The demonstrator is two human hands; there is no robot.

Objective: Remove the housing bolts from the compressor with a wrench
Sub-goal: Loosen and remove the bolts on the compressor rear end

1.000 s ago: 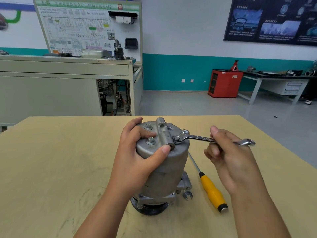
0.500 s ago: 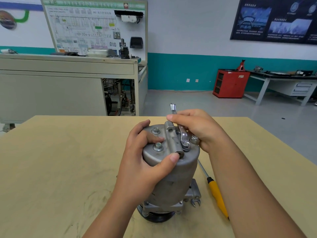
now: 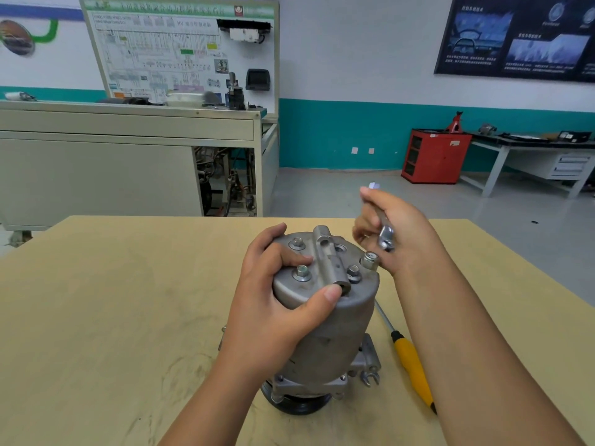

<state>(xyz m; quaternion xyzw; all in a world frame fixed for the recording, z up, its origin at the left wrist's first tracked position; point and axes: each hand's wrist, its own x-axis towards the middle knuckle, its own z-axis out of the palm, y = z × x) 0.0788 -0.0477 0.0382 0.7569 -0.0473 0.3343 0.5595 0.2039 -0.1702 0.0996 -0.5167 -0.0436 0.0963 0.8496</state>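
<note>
The compressor (image 3: 328, 317), stood on end at centre frame on the bench (image 3: 96, 317), is judged heavy, rigid and smooth-sided. It is best steadied around its upper shell, where the left hand (image 3: 273, 310) grip is wrapped. The wrench (image 3: 385, 235) is pinched in the right hand (image 3: 399, 233) grip, just beside a raised bolt (image 3: 369, 259). Only "HV" is legible on the board (image 3: 161, 53), upper left.

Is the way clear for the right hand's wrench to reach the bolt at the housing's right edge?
Probably yes: that bolt stands uncovered just below the wrench in the right hand, while the left hand grips the compressor on its other side.
</note>
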